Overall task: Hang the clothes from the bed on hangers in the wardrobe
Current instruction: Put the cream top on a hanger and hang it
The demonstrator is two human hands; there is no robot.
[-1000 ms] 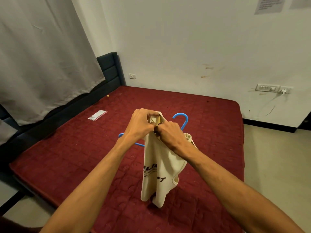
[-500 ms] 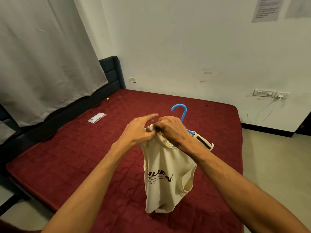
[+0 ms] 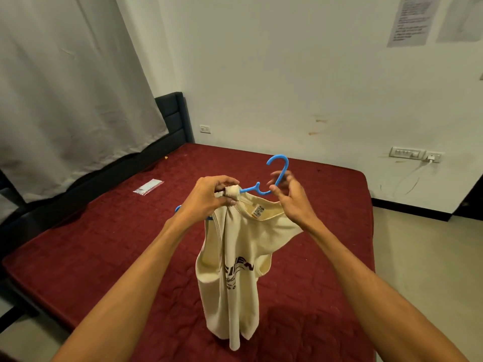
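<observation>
A cream sleeveless top (image 3: 235, 259) with a dark print hangs in the air over the bed, draped on a blue plastic hanger (image 3: 278, 168). My left hand (image 3: 206, 198) grips the top's bunched left shoulder strap against the hanger's left arm. My right hand (image 3: 292, 202) is at the right of the neckline, thumb and curled fingers around the hanger's neck just under the hook. The hook points up and away from me. Most of the hanger's arms are hidden inside the cloth. No wardrobe is in view.
Below lies a dark red mattress (image 3: 104, 244) with a black headboard (image 3: 172, 116) and a grey curtain (image 3: 65, 87) on the left. A small clear packet (image 3: 148, 186) lies on the mattress. The white wall carries sockets (image 3: 415, 154). Tiled floor (image 3: 423, 257) is on the right.
My right hand left the strap beside my left hand and moved right to the hanger's neck. The top spread wider along the hanger, and its neckline label now shows.
</observation>
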